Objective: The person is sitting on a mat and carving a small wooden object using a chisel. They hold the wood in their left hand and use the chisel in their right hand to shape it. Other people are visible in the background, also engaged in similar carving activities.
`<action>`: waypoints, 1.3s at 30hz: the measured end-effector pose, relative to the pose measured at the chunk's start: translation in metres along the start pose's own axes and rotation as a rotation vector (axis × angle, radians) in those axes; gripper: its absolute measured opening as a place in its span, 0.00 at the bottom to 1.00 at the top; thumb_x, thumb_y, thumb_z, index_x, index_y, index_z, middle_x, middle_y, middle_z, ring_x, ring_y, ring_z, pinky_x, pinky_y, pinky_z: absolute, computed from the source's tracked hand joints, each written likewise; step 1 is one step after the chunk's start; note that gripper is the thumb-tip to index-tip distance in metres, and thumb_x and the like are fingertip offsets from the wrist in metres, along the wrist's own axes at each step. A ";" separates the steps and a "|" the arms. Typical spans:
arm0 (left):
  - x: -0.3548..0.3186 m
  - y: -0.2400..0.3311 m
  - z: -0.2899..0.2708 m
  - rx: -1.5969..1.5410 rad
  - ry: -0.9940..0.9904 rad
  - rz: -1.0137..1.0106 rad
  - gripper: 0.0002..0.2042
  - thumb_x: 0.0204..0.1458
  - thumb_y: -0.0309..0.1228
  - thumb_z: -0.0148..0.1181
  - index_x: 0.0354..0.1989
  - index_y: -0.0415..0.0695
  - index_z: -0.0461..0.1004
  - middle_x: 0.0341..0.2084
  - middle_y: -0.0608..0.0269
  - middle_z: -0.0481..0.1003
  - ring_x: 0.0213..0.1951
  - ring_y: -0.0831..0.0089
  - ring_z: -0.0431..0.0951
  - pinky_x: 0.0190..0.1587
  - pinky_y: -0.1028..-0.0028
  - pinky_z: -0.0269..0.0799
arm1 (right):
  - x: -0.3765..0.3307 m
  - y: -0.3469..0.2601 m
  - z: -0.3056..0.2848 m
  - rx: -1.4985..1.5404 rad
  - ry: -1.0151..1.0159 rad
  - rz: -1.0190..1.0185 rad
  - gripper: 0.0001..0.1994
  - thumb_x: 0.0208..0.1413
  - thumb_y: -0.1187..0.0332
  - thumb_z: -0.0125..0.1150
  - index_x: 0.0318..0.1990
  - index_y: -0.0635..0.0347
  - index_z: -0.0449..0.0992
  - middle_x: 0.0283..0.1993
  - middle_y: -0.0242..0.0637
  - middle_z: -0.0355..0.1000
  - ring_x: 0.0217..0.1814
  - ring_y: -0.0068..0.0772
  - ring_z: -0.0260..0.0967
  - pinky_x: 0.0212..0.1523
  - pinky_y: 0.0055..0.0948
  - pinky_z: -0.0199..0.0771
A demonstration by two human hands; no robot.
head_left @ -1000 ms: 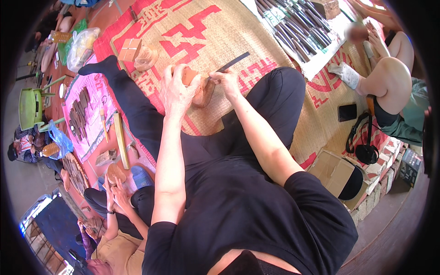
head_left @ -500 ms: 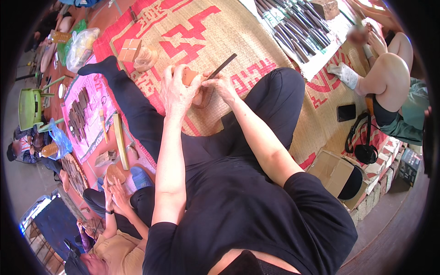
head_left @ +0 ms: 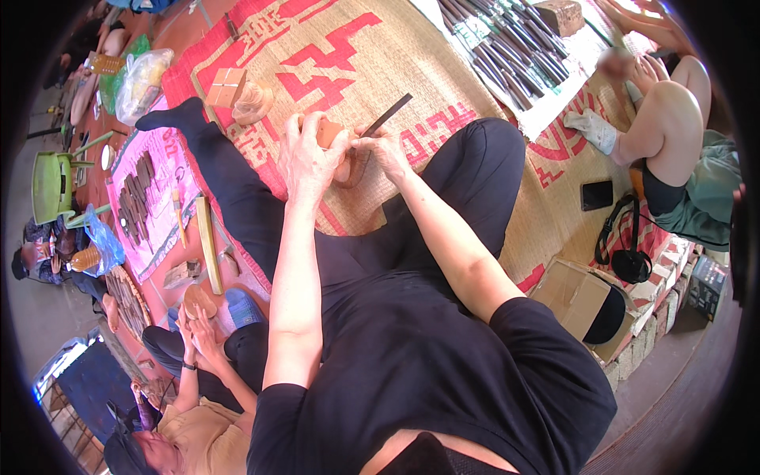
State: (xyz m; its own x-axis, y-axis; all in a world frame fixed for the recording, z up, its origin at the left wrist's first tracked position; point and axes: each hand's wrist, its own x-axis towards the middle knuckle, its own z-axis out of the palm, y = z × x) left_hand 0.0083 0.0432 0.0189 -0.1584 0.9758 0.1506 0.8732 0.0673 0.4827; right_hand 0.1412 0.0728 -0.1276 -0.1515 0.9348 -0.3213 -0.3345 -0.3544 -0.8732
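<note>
My left hand (head_left: 305,150) grips an orange-brown wooden piece (head_left: 328,134) above the mat, its fingers wrapped over the far side and the thumb toward the right. In my right hand (head_left: 382,150) is a dark, flat, straight carving tool (head_left: 389,113), pinched near its lower end and slanting up to the right. The tool's working end is hidden by my fingers, close to the wooden piece. Both hands meet at the piece, between my bent legs. A rounded brown wooden form shows just below them, partly covered.
A patterned woven mat (head_left: 443,75) lies under me. Beyond my left foot are a wooden block (head_left: 226,87) and a rounded carved piece (head_left: 253,101). Several dark tools (head_left: 514,51) lie on white cloth at far right. Co-workers sit left and right; a phone (head_left: 598,195) lies right.
My hands stay at the wooden piece with almost no shift; the dark tool's tip sits very slightly further right. The co-worker at lower left has moved their head a little.
</note>
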 end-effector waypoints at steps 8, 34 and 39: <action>0.000 -0.001 0.000 -0.006 0.000 -0.007 0.24 0.44 0.45 0.66 0.49 0.49 0.72 0.48 0.54 0.67 0.50 0.53 0.71 0.48 0.57 0.69 | 0.005 -0.005 -0.005 0.070 0.040 0.007 0.12 0.44 0.76 0.67 0.39 0.66 0.78 0.29 0.34 0.76 0.31 0.24 0.72 0.37 0.23 0.70; -0.007 0.001 -0.001 0.011 0.012 -0.002 0.24 0.44 0.45 0.66 0.49 0.50 0.72 0.48 0.54 0.67 0.50 0.53 0.71 0.49 0.58 0.69 | -0.004 -0.003 0.005 0.143 0.133 0.067 0.13 0.42 0.75 0.69 0.37 0.68 0.74 0.30 0.36 0.75 0.29 0.25 0.73 0.33 0.23 0.72; -0.008 -0.002 0.000 0.020 0.018 0.015 0.22 0.47 0.46 0.64 0.49 0.50 0.72 0.49 0.53 0.67 0.51 0.53 0.70 0.49 0.58 0.69 | 0.008 -0.005 -0.002 0.178 0.224 0.030 0.08 0.43 0.76 0.67 0.32 0.68 0.76 0.29 0.37 0.76 0.27 0.26 0.73 0.33 0.23 0.72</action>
State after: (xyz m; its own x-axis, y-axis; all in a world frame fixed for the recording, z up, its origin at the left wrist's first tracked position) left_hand 0.0075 0.0354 0.0164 -0.1530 0.9730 0.1731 0.8845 0.0567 0.4630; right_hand 0.1434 0.0821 -0.1266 0.0391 0.8988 -0.4366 -0.4943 -0.3624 -0.7902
